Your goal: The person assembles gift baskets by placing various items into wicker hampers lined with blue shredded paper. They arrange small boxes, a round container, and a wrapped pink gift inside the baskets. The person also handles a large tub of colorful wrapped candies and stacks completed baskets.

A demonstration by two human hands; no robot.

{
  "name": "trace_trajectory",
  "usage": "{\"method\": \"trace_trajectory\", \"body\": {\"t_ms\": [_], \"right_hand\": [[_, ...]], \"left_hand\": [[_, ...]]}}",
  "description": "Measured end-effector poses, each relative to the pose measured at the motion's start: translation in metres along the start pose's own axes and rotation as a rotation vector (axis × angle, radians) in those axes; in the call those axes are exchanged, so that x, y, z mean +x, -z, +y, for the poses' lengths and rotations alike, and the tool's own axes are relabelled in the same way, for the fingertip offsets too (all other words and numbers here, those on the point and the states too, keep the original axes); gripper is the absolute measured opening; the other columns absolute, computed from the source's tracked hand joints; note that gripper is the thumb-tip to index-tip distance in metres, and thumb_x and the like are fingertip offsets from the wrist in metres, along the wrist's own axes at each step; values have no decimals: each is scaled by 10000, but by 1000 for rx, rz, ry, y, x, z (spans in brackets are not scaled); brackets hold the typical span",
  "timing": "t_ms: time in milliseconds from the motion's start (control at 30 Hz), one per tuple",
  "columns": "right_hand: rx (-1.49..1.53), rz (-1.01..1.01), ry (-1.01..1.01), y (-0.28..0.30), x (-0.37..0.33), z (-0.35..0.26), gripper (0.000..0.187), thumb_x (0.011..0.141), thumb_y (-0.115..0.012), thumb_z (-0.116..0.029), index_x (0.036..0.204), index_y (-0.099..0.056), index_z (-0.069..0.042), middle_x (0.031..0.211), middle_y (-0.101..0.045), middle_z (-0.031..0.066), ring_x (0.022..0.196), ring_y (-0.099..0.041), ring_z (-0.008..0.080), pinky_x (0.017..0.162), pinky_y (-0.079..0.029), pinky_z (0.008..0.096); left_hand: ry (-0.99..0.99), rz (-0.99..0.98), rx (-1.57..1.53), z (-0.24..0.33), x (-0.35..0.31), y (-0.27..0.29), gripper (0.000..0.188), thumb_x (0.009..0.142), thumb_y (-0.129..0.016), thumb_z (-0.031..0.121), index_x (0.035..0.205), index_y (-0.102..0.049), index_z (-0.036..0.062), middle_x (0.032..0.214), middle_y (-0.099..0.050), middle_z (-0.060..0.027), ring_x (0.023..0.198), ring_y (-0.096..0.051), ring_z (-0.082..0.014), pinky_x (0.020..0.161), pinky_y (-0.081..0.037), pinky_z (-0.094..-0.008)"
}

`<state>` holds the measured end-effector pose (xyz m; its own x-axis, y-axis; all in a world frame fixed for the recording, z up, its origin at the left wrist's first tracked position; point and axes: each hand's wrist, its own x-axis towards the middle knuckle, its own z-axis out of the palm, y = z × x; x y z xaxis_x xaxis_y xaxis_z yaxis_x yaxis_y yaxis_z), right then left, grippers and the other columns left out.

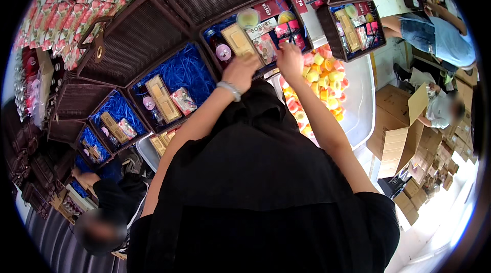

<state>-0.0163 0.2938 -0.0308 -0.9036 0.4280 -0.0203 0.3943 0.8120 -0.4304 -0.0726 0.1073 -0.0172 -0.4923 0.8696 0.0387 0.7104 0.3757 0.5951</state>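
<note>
Wicker hampers, dark brown with lids thrown back, run in a curved row from the lower left of the frame to the upper right, each lined with blue shredded paper [186, 71]. Largest of what I face is the open hamper [258, 30] at top centre, packed with a tan flat box [238, 40], a round pale-lidded tub [248, 18], red packets and pink-wrapped items. Just right of it, a white plastic bin [360, 94] holds a heap of small yellow and pink tubs [319, 81]. A second filled hamper [353, 25] sits at upper right. Further hampers to the left carry the same tan boxes and pink-capped jars.

My left hand [240, 71], a beaded bracelet [229, 89] at the wrist, rests on the near edge of the centre hamper beside the tan box, fingers curled; whether it grips anything I cannot tell. My right hand [289, 60] reaches over the same edge toward the pink-wrapped items [289, 30], fingers bent down among them; a firm grasp cannot be made out.

Stacked cardboard cartons [396, 124] fill the right side, where two other people work. A third person in black [115, 196] bends at the lower left beside the smallest hampers.
</note>
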Motion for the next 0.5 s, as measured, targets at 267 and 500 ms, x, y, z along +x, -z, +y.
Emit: {"method": "trace_trajectory", "body": {"t_ms": [267,500], "right_hand": [[684,144,-789,-2,-16,66,561,755,-677,-174,1188,-376,21,936,-543,163,856,-569,288,729,-483,397],[416,118,-740,-74,-9,93,558,769,-630,-273,1094,-344,79,901,-572,246,712,-610,355,614,-516,416]], "left_hand": [[385,297,176,-29,-68,54,278,834,-590,150,1076,-608,17,1214,-554,-139,1179,-468,-299,1001,-362,-391],[853,308,61,-39,-83,58,292,868,-548,309,890,-613,25,868,-652,-167,834,-605,-387,748,-478,-432]]}}
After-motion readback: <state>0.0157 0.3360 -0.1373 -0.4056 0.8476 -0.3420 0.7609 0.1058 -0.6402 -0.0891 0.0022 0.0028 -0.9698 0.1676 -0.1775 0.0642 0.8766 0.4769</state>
